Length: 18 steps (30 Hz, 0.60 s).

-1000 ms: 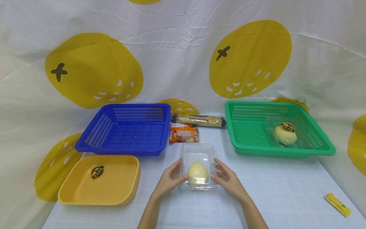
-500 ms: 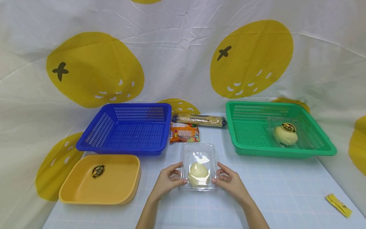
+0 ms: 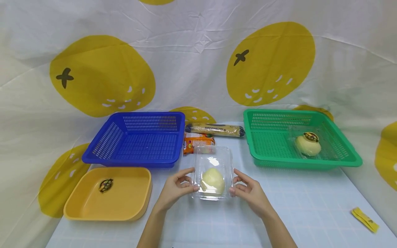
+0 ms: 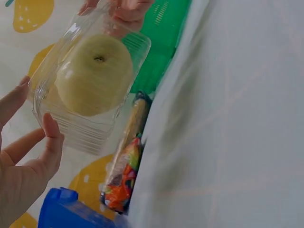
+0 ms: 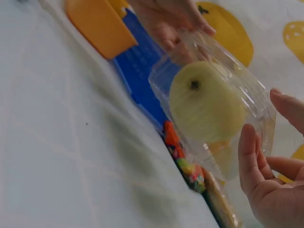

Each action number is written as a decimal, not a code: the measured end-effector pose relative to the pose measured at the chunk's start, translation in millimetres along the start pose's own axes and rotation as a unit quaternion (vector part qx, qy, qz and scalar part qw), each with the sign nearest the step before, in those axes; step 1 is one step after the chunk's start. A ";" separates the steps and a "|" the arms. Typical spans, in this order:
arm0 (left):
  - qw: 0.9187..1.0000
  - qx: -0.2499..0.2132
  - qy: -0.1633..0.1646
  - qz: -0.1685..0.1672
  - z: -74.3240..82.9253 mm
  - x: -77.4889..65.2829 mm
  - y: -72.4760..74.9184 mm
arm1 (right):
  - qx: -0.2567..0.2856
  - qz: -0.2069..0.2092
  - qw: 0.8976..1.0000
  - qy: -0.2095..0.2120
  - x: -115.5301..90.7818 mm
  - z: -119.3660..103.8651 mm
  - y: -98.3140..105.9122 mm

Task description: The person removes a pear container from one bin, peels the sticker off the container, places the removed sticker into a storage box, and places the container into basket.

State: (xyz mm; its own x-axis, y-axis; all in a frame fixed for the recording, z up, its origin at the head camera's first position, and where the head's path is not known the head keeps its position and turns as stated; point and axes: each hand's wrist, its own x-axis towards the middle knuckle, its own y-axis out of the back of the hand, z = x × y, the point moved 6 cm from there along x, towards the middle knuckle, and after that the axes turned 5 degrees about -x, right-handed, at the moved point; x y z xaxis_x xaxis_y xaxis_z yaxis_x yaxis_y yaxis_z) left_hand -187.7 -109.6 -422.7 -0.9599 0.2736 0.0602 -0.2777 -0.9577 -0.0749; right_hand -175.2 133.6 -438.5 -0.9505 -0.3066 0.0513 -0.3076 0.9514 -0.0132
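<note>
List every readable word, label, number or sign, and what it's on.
"SPAGHETT", ending blurred: long golden plastic-wrapped pack.
Too small to read:
orange plastic packet;
round dark label in yellow plastic tray;
second round dark label, green plastic basket;
folded yellow strip.
None seen: held clear plastic box.

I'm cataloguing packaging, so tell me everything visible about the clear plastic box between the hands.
The clear, glossy, rectangular plastic box looks thin, with a ridged end and a rim. It appears closed around one round, pale yellow fruit. The left grip and right grip hold its opposite sides, raised above the pale, checked tablecloth. Its exact tilt is unclear.
</note>
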 end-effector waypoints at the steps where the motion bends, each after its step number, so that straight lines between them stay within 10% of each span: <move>1: 1.000 0.000 -0.001 0.005 3.8 0.4 0.7 | 0.006 -0.003 1.000 0.007 0.8 -4.2 -0.8; 18: 0.997 0.017 -0.020 0.070 58.8 11.9 27.9 | 0.027 -0.010 0.999 -0.025 39.0 -44.6 -17.9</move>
State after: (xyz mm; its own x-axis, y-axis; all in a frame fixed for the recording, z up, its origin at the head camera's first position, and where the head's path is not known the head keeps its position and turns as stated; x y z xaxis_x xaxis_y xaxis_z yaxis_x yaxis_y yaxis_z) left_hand -204.8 -138.3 -365.5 -0.9867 0.1347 0.0912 -0.1397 -0.9889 -0.0513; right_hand -204.7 105.8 -391.8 -0.9444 -0.3287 0.0026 -0.3281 0.9422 -0.0676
